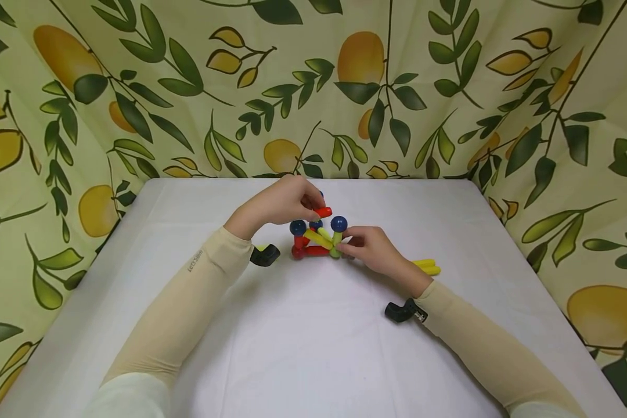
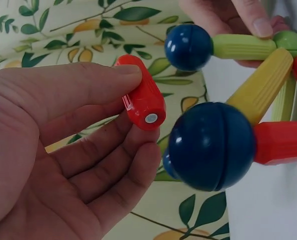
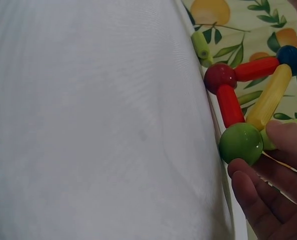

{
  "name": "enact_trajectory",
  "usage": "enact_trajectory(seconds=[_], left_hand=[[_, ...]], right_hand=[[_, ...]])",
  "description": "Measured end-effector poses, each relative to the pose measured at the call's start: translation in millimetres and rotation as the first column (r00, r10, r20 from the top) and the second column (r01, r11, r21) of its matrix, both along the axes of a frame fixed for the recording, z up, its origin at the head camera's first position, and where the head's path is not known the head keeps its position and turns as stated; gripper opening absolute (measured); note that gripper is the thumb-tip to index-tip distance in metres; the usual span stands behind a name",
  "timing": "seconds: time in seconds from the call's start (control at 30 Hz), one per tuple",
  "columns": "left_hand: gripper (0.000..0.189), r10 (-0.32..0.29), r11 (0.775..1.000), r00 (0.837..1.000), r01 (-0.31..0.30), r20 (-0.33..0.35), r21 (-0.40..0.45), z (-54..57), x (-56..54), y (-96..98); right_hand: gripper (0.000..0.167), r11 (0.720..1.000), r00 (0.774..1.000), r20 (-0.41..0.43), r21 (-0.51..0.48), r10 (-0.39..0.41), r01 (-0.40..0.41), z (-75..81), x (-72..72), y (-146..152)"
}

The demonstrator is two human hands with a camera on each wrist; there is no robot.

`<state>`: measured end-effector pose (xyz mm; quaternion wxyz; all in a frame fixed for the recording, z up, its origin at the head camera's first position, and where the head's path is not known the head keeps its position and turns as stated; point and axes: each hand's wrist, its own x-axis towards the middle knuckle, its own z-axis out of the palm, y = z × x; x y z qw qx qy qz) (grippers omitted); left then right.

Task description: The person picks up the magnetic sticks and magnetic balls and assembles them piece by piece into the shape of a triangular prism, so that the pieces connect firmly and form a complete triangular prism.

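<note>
Between thumb and fingertips my left hand (image 1: pixel 287 200) pinches a red magnetic rod (image 2: pixel 143 95), its pale round end showing. The rod is above a frame of magnetic rods and balls standing on the table. A large blue ball (image 2: pixel 211 145) on the frame lies close beside the left fingertips. My right hand (image 1: pixel 373 249) holds the frame's near right corner, its thumb and fingers at an upright light green rod (image 2: pixel 243 46) and the green ball (image 3: pixel 241 144) below it. A blue ball (image 1: pixel 339 224) tops that rod. Red rods, a slanting yellow rod (image 3: pixel 270 97) and a dark red ball (image 3: pixel 220 78) join the rest.
Yellow rods (image 1: pixel 425 264) lie on the white-covered table (image 1: pixel 303 348), right of the frame and partly behind the right wrist. Light green rods (image 3: pixel 201 45) lie past the frame's left side. Black wrist cameras project from both sleeves. A fruit-patterned curtain (image 1: pixel 313 87) surrounds the table.
</note>
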<state>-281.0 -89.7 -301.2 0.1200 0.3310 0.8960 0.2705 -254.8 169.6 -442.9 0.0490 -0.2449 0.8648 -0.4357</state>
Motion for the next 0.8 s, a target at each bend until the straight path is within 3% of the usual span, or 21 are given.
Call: enact_trajectory(seconds=[0.33,0.8], left_hand=[[0.018,0.021,0.999,0.998,-0.018,0.063,-0.041,-12.0,0.9,3.4],[0.016,0.021,0.998,0.998,-0.017,0.062,-0.059,-21.2,2.1,7.7]], right_hand=[[0.017,1.000,1.000,-0.015,0.007,0.012,-0.012,1.2,-1.3,-0.3],[0.011,0.999,0.999,-0.041,0.026,0.021,-0.020,-0.2,0.0,1.0]])
